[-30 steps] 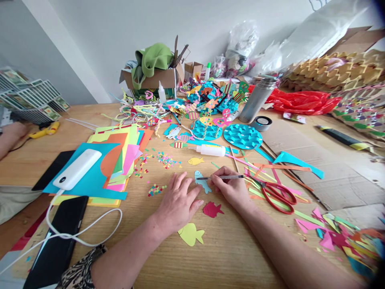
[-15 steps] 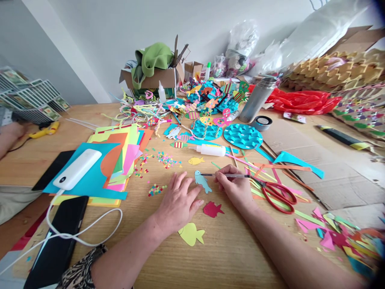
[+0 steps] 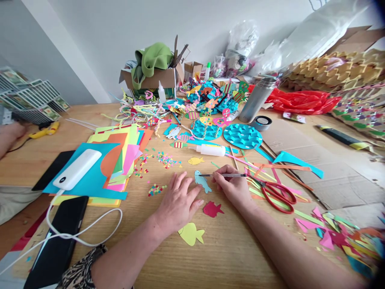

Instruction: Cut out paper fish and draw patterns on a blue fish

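My left hand (image 3: pixel 178 202) lies flat on the wooden table (image 3: pixel 228 249), fingers spread, its fingertips beside a small blue paper fish (image 3: pixel 202 181). My right hand (image 3: pixel 232 186) is closed around a thin pen (image 3: pixel 226 175) whose tip touches the head of the blue fish. A red paper fish (image 3: pixel 212 209) lies between my two wrists. A yellow paper fish (image 3: pixel 190 233) sits partly under my left forearm. A smaller yellow fish (image 3: pixel 195 161) lies farther back.
Red-handled scissors (image 3: pixel 275 192) and paper strips lie right of my right hand. A glue bottle (image 3: pixel 210 150), coloured paper stack (image 3: pixel 120 156), white power bank (image 3: pixel 76 169), black phone (image 3: pixel 57 241) and confetti (image 3: pixel 156 189) surround the work spot. Another person's arm (image 3: pixel 9 136) rests far left.
The pen tip has shifted slightly along the blue fish's head, first right, then back left. My left hand has stayed flat in place.
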A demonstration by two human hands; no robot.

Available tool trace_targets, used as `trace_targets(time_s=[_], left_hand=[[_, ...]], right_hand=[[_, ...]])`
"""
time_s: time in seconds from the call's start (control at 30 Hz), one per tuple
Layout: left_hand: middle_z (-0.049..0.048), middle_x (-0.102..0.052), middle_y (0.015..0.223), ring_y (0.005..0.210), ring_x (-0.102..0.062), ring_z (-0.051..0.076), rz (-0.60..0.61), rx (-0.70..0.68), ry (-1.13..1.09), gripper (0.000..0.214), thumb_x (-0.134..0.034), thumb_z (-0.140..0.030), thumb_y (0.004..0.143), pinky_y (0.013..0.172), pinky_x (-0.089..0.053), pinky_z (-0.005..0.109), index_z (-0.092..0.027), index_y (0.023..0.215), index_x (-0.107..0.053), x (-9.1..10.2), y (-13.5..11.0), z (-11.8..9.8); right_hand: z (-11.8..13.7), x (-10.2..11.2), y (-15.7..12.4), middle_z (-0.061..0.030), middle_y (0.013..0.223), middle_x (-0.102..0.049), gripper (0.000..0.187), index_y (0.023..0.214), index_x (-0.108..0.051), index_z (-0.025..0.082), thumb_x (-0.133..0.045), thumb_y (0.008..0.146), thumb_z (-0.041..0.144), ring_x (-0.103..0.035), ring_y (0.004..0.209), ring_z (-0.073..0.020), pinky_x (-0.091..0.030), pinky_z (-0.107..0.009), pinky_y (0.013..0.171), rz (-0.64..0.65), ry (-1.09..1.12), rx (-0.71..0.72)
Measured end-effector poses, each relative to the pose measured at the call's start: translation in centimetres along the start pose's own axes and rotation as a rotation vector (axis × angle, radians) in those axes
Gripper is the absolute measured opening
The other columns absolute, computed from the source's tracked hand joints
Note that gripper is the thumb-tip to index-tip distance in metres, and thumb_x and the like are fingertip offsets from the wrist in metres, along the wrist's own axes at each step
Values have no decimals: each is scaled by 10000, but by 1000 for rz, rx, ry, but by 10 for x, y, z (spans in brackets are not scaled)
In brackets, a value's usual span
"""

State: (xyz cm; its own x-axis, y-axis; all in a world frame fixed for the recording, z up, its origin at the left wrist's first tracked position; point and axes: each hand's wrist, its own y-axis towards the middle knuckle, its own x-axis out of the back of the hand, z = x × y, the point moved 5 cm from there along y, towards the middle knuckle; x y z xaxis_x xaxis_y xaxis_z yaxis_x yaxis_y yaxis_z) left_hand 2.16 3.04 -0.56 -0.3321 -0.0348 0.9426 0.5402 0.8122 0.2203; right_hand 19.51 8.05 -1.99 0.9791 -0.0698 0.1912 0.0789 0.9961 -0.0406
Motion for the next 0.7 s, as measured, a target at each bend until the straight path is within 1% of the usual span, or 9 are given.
trace_targets(time_s=[0.17,0.7], left_hand=[[108,-544,1271,1340,-356,332,-4,-3,1,364,-506,-399,948,1128,-306,598,-229,1253,-607,0,0,0],[110,-543,1273,1335,-355,335,-6,-8,8,363,-502,-398,950,1119,-319,604,-230,1256,-603,-1,0,0]], right_hand=[[0,0,0,-16,599,-652,279,680,-561,205,-676,727,456,-484,430,-114,-369,-247,413,3,4,-2],[-2,-1,0,-5,591,-645,242,671,-561,208,-676,726,414,-501,431,-118,-383,-249,422,15,-1,1]])
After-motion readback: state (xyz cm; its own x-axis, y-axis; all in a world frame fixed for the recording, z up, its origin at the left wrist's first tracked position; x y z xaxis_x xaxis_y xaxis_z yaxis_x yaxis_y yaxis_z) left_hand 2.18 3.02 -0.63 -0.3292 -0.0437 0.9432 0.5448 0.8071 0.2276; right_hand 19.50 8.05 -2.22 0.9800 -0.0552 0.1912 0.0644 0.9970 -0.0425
